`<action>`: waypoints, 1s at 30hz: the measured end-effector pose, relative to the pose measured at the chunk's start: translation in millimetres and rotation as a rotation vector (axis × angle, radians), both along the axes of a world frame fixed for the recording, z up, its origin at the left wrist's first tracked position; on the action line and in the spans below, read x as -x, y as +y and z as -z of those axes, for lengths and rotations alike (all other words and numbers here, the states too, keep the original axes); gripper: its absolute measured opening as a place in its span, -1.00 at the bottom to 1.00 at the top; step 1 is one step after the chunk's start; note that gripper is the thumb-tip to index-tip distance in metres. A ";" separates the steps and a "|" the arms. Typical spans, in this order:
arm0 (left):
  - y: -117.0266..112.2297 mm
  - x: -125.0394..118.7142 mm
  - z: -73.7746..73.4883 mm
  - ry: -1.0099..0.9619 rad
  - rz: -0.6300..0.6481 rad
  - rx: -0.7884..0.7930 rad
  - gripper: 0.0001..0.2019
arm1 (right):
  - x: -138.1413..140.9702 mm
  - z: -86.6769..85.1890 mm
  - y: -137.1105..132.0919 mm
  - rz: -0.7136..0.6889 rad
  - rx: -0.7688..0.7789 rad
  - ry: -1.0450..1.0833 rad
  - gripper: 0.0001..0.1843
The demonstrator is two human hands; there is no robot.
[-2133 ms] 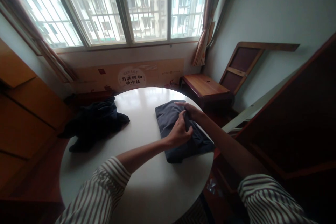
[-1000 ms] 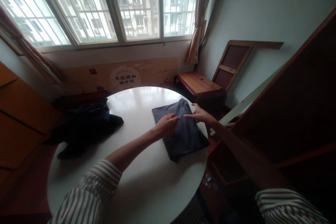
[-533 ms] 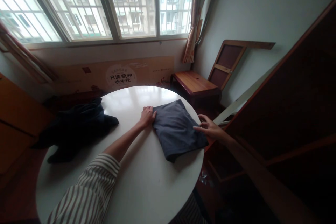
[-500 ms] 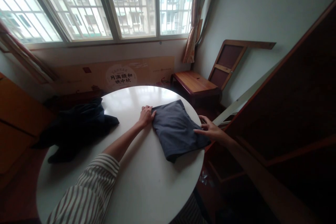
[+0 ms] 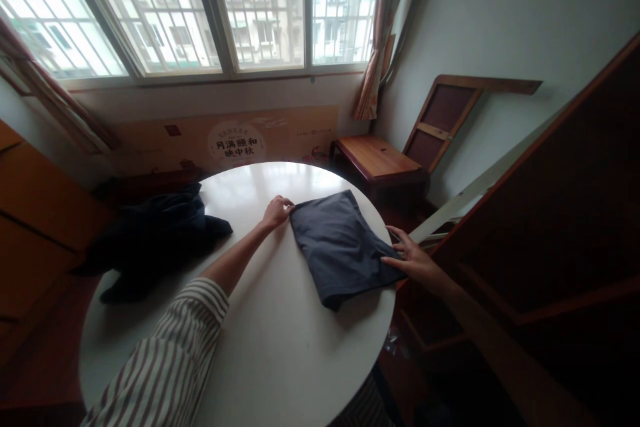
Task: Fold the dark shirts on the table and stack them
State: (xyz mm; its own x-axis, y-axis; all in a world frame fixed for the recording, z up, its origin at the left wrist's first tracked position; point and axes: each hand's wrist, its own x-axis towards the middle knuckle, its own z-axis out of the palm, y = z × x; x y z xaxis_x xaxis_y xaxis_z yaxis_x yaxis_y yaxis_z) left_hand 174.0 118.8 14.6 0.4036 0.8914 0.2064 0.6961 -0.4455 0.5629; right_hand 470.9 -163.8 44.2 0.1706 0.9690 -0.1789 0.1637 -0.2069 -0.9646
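A dark grey folded garment (image 5: 340, 247) lies flat on the right side of the round white table (image 5: 280, 360). At its far left corner my left hand (image 5: 277, 212) is closed, thumb and finger pinching the edge of the cloth. My right hand (image 5: 413, 259) is at the garment's right edge, fingers apart, with the thumb resting on the cloth near the table's rim. A heap of black clothing (image 5: 155, 237) sits on the table's left side, partly hanging past the edge.
Beyond the table stands a wooden stool (image 5: 377, 155) near a leaning wooden frame (image 5: 443, 117). A dark wooden panel (image 5: 560, 233) rises close on the right. Orange cabinets (image 5: 40, 213) are at the left, and a barred window (image 5: 210, 7) is behind.
My left hand has gone from lying over the garment's corner to pinching it. My right hand remains at the right edge. The whole view has shifted slightly.
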 end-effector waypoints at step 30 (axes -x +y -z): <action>-238.5 24.8 -37.4 0.465 0.595 -0.640 -0.79 | 98.4 -4.8 -9.1 -0.567 -0.957 -1.150 -0.61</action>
